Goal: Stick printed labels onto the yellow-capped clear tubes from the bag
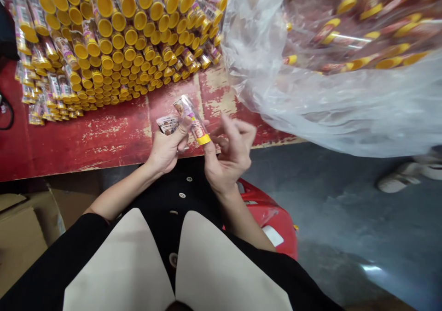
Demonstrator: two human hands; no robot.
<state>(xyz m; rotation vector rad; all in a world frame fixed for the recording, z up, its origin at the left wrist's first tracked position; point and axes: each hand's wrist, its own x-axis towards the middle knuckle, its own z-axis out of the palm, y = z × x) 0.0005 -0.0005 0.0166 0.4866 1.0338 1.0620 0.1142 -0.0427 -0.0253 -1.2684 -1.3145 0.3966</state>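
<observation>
A clear tube with a yellow cap (196, 126) is tilted between my hands, above the front edge of the red table. My left hand (168, 146) is closed round a small stack of printed cards (167, 125), and its thumb lies beside the tube. My right hand (229, 156) has its thumb at the yellow cap end, with the other fingers bent, apart and slightly blurred. The tube's cap points down and to the right, towards my right thumb. Part of the cards is hidden by my left fingers.
Many yellow-capped tubes (117, 41) are piled at the back left of the worn red table (86, 140). A clear plastic bag (311, 99) with more tubes hangs over the right side. Below are cardboard (24, 237), a red stool (276, 214) and a person's shoe (398, 177).
</observation>
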